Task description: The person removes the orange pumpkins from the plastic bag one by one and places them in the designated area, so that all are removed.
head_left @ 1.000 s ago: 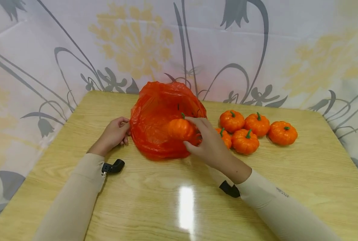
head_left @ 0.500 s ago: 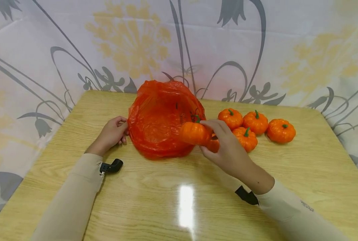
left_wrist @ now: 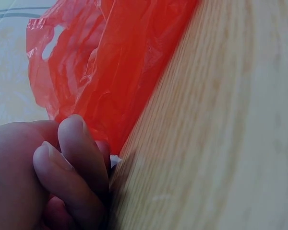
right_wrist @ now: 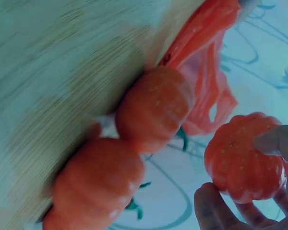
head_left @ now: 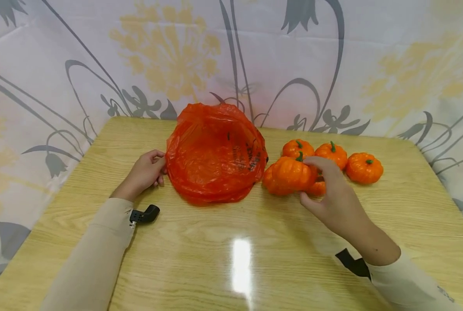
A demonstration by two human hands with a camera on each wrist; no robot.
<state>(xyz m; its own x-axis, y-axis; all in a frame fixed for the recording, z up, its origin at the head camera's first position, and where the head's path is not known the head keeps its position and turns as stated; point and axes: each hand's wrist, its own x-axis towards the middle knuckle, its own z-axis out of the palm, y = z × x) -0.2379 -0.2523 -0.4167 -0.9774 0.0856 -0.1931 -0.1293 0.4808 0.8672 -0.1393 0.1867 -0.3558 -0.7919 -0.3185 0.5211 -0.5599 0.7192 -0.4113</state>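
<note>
An orange plastic bag stands on the table with its mouth spread wide, dark print on its right side. At its left edge my left hand pinches the plastic; in the left wrist view the curled fingers meet the bag low by the tabletop. My right hand grips an orange toy pumpkin with a green stem, to the right of the bag. The right wrist view shows this held pumpkin raised over other pumpkins, between thumb and fingers.
Several more pumpkins sit right of the bag, among them a far right one and a back one; the held pumpkin partly covers some. A patterned cloth hangs behind the wooden table.
My right hand has carried the pumpkin rightward, from over the bag's mouth to above the other pumpkins. The left hand stays at the bag's edge.
</note>
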